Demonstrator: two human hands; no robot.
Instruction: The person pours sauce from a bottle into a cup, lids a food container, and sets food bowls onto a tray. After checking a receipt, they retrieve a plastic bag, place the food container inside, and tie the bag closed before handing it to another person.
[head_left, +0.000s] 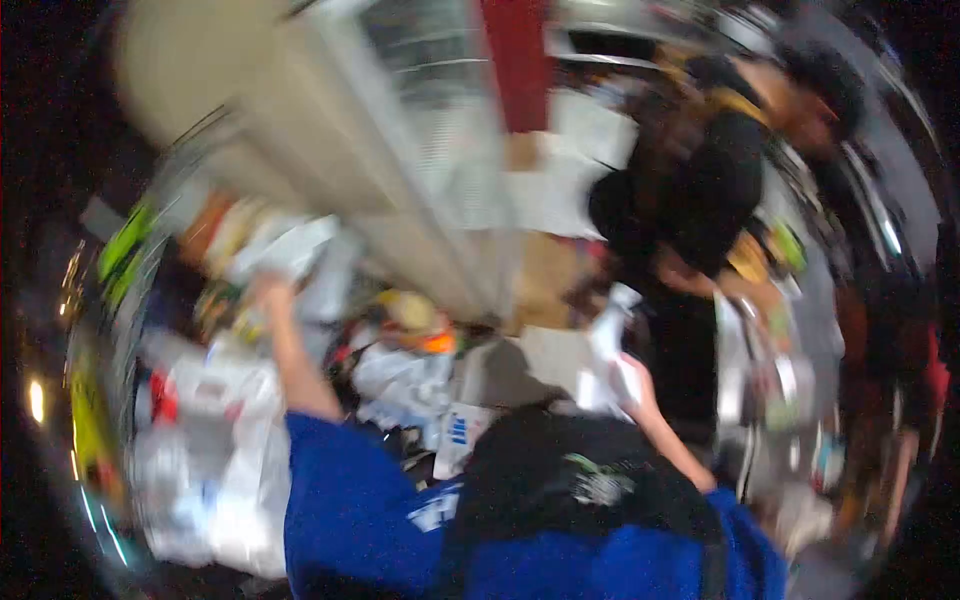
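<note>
My left hand [270,292] reaches out to the left, at the edge of a heap of mixed items, close to a white sheet-like thing [285,245]. Motion smears its fingers. On the right, my right hand [630,385] is closed on a white, crumpled-looking piece [608,340], which is too blurred to name by kind. White plastic bags [225,440] with red marks lie below my left forearm. Between my arms is a pile with another white plastic bag [400,380] and an orange item [436,342].
A person in black [715,180] stands close at the right, one hand [685,272] held low. A beige column-like structure [340,130] rises ahead. Brown cardboard [550,275] and white sheets [555,210] lie beyond my hands. A bright yellow-green item [122,250] is far left.
</note>
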